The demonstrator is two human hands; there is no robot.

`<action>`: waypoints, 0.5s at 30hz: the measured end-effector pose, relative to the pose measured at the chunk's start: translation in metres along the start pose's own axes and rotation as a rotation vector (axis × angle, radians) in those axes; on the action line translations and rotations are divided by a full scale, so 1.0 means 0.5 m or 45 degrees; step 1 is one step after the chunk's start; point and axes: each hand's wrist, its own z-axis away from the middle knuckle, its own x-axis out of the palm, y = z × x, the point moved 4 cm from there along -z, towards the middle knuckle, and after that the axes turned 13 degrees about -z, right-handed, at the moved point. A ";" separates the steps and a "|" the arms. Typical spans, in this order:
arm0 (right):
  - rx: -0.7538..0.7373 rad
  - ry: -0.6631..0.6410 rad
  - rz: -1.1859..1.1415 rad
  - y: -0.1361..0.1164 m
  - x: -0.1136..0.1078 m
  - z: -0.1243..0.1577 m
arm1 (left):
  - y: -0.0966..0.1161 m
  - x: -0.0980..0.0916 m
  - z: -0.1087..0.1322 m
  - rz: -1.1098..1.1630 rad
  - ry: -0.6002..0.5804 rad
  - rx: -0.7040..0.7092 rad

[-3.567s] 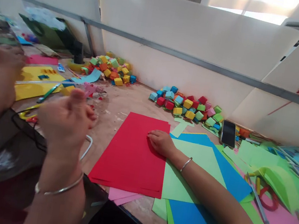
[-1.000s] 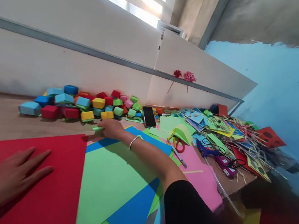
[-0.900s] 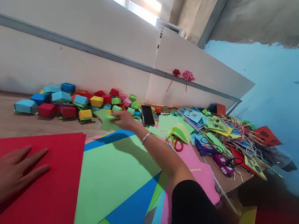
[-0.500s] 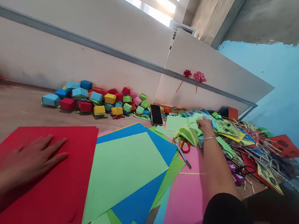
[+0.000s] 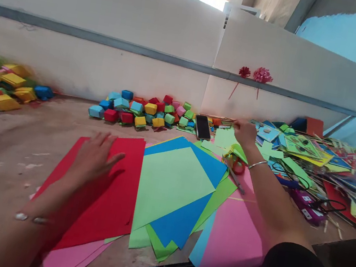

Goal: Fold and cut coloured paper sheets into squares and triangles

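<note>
My left hand (image 5: 93, 158), fingers spread and slightly blurred, is over the red paper sheets (image 5: 111, 204); I cannot tell whether it touches them. To their right lie a pale green sheet (image 5: 173, 183), blue sheets (image 5: 169, 227) and pink sheets (image 5: 232, 234), overlapping. My right hand (image 5: 245, 134) has its fingers curled closed beside small pale green paper pieces (image 5: 225, 138); what they may hold is hidden. Just below it are a red loop handle, like that of scissors (image 5: 239, 165), and a slim grey pen (image 5: 237, 182).
A phone (image 5: 203, 127) lies near the white wall panel (image 5: 140, 74), beside a heap of small coloured paper boxes (image 5: 150, 109). More yellow and orange boxes (image 5: 5, 91) are at far left. Sticks, cards and a purple device (image 5: 307, 206) crowd the right.
The view has shifted left and down, showing more boxes at far left. My left hand has moved toward the far edge of the red sheets. My right hand's fingers are now curled more tightly.
</note>
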 end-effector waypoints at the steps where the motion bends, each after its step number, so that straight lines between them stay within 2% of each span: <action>1: -0.077 -0.060 -0.042 -0.041 0.017 0.016 | 0.015 -0.021 0.001 0.153 0.042 -0.141; 4: -0.404 -0.267 -0.202 -0.186 0.053 0.108 | 0.093 -0.054 0.022 0.333 -0.015 -0.228; 6: -0.960 -0.521 -0.404 -0.299 0.061 0.214 | 0.159 -0.045 0.054 0.825 -0.266 -0.158; 7: -1.169 -0.624 -0.444 -0.344 0.060 0.270 | 0.192 -0.038 0.074 0.989 -0.408 -0.093; 8: -1.347 -0.751 -0.434 -0.380 0.059 0.322 | 0.219 -0.036 0.094 1.136 -0.477 -0.041; 9: -1.434 -0.831 -0.380 -0.406 0.059 0.363 | 0.239 -0.040 0.112 1.280 -0.457 -0.001; 10: -1.431 -0.877 -0.303 -0.423 0.059 0.390 | 0.251 -0.045 0.127 1.322 -0.440 0.002; 12: -1.312 -0.902 -0.232 -0.439 0.056 0.408 | 0.264 -0.065 0.151 1.351 -0.470 0.025; 14: -1.143 -0.908 -0.331 -0.440 0.050 0.392 | 0.269 -0.102 0.164 1.270 -0.458 0.178; 15: -1.061 -0.926 -0.432 -0.439 0.047 0.379 | 0.267 -0.124 0.167 1.168 -0.360 0.256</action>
